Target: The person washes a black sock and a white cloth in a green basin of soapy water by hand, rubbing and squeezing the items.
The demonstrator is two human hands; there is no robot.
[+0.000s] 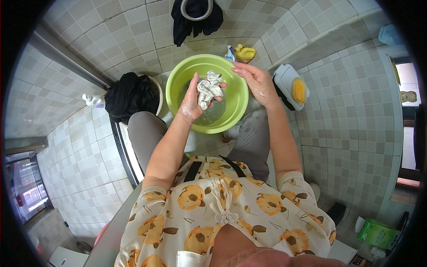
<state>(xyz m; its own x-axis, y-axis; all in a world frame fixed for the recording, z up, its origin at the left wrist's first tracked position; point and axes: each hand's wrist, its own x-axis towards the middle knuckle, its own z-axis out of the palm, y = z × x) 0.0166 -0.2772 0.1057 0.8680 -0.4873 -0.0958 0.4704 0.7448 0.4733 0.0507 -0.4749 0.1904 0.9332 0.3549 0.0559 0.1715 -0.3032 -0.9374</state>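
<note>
A bunched, wet white cloth (209, 90) rests in my left hand (191, 103), palm up, with the fingers curled around it. That hand is over a lime-green round basin (240, 109) with cloudy water (212, 116) in its bottom. My right hand (258, 84) is at the basin's right rim, apart from the cloth. Its thumb and forefinger are drawn together; whether anything small is between them cannot be made out. Wet, whitish traces show on both hands and on the left wrist.
Left of the basin, black clothes (129, 95) heap over a pale tub (157, 95). A white bottle (93, 100) stands beyond. Behind are a yellow container (244, 53) and a hanging black cloth (195, 29). At right, a yellow ridged block (299, 91) lies on a white box (284, 75).
</note>
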